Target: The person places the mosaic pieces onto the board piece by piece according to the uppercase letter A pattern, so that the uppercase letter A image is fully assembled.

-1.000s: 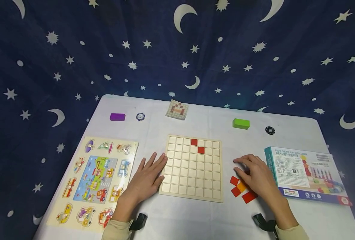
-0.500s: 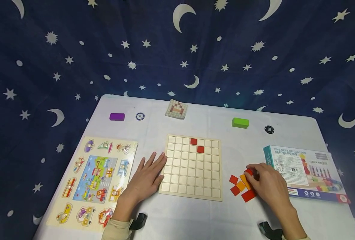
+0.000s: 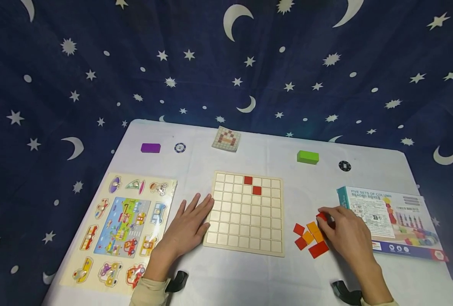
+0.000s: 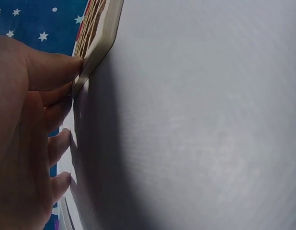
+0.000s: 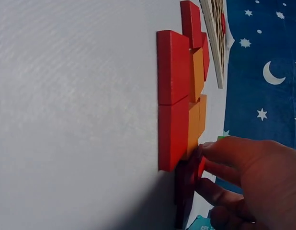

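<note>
My left hand (image 3: 186,227) lies with fingers spread at the left edge of a pale wooden grid board (image 3: 245,251). In the left wrist view, the thumb (image 4: 57,71) touches the board's corner (image 4: 102,43). Two red square tiles sit in the board's upper rows, one of them a red tile (image 3: 256,191) in the second row. Right of the board, my right hand (image 3: 350,233) pinches a red tile (image 5: 201,165) between thumb and fingers, at the far end of a loose group of red tiles (image 5: 173,67) and orange tiles (image 5: 197,74).
A patterned card (image 3: 226,139), a purple block (image 3: 150,148), a green block (image 3: 307,157) and two round chips stand along the back. To the left lies a picture peg puzzle (image 3: 123,229). A beaded-boxes carton (image 3: 394,225) lies close beyond my right hand.
My right hand has moved right and nearer over the tile group, uncovering orange tiles, and its fingers have closed on a red tile. The left hand has stayed in place.
</note>
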A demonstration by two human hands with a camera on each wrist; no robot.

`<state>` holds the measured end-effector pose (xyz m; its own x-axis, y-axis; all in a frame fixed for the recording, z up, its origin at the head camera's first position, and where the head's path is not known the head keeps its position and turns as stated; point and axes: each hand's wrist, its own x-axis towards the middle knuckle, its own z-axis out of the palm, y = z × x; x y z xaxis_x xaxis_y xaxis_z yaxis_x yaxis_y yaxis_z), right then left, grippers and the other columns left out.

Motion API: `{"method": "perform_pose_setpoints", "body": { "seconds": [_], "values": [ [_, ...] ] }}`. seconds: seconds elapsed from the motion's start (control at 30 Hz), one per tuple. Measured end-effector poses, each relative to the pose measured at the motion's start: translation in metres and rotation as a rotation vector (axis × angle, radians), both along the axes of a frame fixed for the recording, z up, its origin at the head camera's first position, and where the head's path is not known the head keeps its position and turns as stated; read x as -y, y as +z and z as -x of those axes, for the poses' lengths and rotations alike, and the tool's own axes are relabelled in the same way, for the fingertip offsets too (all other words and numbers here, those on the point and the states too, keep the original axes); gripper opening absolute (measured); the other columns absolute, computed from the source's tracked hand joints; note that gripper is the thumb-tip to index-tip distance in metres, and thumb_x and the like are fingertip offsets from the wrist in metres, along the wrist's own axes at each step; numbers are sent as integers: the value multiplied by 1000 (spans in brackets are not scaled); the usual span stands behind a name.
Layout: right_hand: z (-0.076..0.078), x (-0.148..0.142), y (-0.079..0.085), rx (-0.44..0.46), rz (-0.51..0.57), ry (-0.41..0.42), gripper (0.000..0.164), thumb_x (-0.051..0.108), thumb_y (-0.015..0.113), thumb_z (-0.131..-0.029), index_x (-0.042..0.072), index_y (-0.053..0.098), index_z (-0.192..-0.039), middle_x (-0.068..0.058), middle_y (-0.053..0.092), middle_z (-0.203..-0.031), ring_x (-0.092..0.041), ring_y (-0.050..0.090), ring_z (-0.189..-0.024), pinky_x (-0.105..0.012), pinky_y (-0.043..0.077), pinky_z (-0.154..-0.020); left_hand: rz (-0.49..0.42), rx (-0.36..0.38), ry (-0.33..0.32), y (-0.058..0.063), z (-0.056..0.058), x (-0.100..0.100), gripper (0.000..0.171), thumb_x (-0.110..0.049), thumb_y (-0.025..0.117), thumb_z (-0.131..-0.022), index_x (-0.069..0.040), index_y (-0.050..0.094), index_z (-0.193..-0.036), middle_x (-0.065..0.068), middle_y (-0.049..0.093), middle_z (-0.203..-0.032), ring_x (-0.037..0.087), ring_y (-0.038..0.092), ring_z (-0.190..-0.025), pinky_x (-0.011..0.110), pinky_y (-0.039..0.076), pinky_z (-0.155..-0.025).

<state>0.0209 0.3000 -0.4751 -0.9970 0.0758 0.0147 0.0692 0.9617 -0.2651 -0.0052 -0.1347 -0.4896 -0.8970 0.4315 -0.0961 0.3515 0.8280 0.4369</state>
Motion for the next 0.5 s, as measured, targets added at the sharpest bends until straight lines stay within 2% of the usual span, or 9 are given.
{"method": "perform_pose_setpoints", "body": {
  "seconds": [0.2, 0.4, 0.5],
  "values": [
    [6, 1, 1, -32, -17, 31, 41, 21, 92, -79, 4, 81, -114, -22, 76, -104, -30, 63, -81, -44, 52, -68, -6, 0, -4, 0, 0, -1, 61, -23, 58, -107, -12, 42, -164, 3, 39, -173, 36, 27, -166, 65, 20, -134],
    [17, 22, 1, -128, 66, 107, 39, 21, 91, -81, 8, 80, -117, -17, 78, -108, -33, 69, -91, -51, 59, -76, -1, -5, -4, -1, 0, -1, 61, -23, 58, -106, -12, 42, -165, 3, 39, -174, 35, 27, -166, 65, 20, -134],
    [26, 42, -2, -128, 112, 158, 41, 20, 91, -83, 9, 79, -120, -14, 79, -110, -30, 69, -94, -51, 60, -81, -2, -3, -5, -1, 0, -1, 61, -23, 58, -106, -12, 42, -165, 3, 39, -174, 35, 27, -166, 65, 20, -134]
  ]
}}
